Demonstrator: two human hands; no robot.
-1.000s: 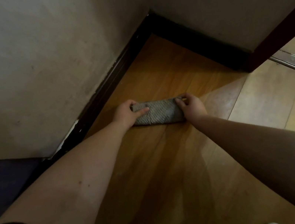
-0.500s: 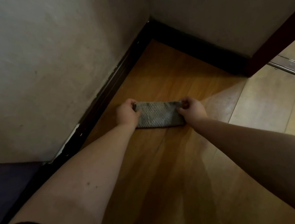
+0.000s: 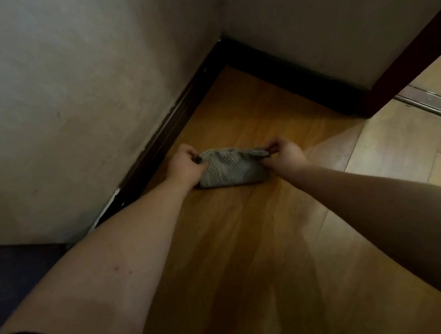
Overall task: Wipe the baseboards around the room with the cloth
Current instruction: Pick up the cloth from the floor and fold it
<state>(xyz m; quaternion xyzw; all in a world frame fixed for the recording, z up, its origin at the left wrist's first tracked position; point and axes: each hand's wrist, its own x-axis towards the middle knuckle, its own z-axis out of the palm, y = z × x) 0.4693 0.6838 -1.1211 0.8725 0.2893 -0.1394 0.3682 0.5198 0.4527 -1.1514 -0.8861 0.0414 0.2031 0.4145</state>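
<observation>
on the wood floor (image 3: 245, 250) near the corner, your left hand (image 3: 184, 168) and right hand (image 3: 287, 152) pinch the grey cloth's (image 3: 230, 169) ends, likely folding it into a pad for the dark baseboard (image 3: 167, 137).

No text, label, brand, number or sign can be read anywhere in this view. The grey knitted cloth (image 3: 230, 168) shows only its woven pattern, though the dim light may hide a small tag on it. The dark baseboard (image 3: 168, 143), the plaster walls (image 3: 57, 106) and the wooden floor (image 3: 256, 248) carry no lettering either.
</observation>
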